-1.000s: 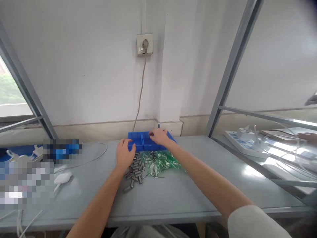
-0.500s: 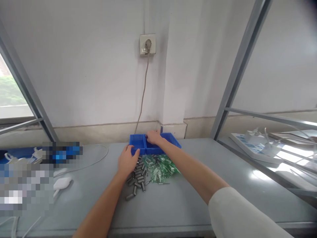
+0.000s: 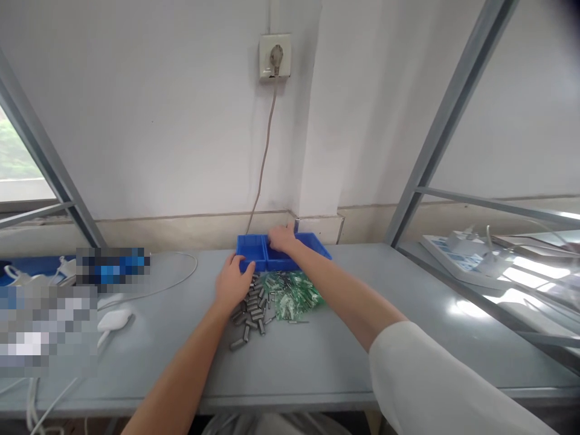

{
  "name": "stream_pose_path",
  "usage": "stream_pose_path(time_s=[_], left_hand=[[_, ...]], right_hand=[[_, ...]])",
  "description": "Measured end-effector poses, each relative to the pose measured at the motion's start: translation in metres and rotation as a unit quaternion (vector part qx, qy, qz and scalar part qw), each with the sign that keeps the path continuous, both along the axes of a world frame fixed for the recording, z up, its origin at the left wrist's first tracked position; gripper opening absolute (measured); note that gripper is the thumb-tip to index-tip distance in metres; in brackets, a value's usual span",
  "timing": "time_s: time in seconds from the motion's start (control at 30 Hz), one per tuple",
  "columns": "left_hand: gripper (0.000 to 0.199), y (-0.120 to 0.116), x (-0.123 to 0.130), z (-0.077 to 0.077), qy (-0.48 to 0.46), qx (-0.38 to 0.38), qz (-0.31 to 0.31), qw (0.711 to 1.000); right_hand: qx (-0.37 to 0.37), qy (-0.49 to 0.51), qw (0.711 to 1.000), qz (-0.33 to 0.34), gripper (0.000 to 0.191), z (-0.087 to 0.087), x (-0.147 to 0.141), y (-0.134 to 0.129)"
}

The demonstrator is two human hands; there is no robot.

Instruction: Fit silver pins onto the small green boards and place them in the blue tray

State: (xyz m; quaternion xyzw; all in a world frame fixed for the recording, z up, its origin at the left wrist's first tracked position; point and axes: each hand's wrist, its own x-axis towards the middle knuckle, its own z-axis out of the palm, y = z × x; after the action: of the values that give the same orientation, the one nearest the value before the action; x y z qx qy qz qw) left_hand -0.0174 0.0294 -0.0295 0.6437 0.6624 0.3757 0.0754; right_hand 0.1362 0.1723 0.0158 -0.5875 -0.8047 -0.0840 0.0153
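Observation:
A blue plastic tray (image 3: 278, 264) with a divider stands at the back of the table, near the wall. My left hand (image 3: 234, 279) is closed on its front left corner, fingers over the side and thumb along the front. My right hand (image 3: 281, 237) reaches over the right compartment and is closed at the divider; its fingertips are partly hidden. Just in front of the tray lies a loose pile of short grey metal cylinders (image 3: 255, 314). Right beside them is a heap of clear green plastic (image 3: 294, 296) with thin metal pins among it, partly under my right forearm.
A wall socket (image 3: 275, 57) has a plug in it, its cord (image 3: 265, 157) hanging down behind the tray. Slanted metal frame posts (image 3: 446, 133) rise on both sides. A white cable and adapter (image 3: 114, 319) lie at left; a power strip (image 3: 462, 260) lies at right.
The view has tipped slightly downward, so the table's front edge shows more. Both hands keep almost the same places on the tray, and the metal pieces lie as before.

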Motion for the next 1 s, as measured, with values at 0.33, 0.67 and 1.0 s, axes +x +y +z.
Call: stream_pose_path(time_s=[0.33,0.67,1.0], left_hand=[[0.038,-0.001,0.001,0.002,-0.002,-0.012,0.002,1.0],[0.039,-0.001,0.001,0.001,0.011,-0.013,0.004,1.0],[0.037,-0.003,0.001,0.001,0.006,-0.013,0.004,1.0]], right_hand=[[0.014,0.0,1.0,-0.004,0.03,-0.009,-0.003,0.006],[0.015,0.027,0.999,-0.023,0.031,-0.009,-0.006,0.004],[-0.003,0.051,0.999,-0.004,0.026,0.009,0.009,-0.005]])
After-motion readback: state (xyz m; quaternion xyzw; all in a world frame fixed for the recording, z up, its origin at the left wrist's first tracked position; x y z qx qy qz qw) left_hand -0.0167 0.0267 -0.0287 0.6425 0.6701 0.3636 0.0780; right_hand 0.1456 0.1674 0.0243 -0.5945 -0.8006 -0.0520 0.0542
